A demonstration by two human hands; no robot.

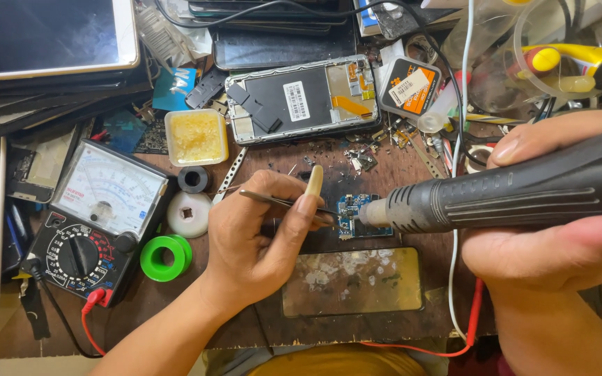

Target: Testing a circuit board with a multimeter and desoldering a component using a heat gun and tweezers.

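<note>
Circuit board — half hidden by hot-air nozzle and tweezers.

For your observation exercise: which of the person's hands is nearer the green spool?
Left. The left hand, holding tweezers, sits just right of the green spool; the right hand is far across the bench.

hot-air tool: black matt plastic, ribbed body; nozzle end of pale dull metal.
tweezers: thin grey metal, a little shiny.
circuit board: blue, glossy, with small metal parts.
plate: yellowish, smooth, with white stains.
multimeter: black matt plastic case; clear glossy window over white paper scale.
solder spool: green glossy plastic.
flux tub: pale plastic with yellow grainy content.
table: brown wood, worn and rough.
opened phone: metal frame, black matt inside.
</note>
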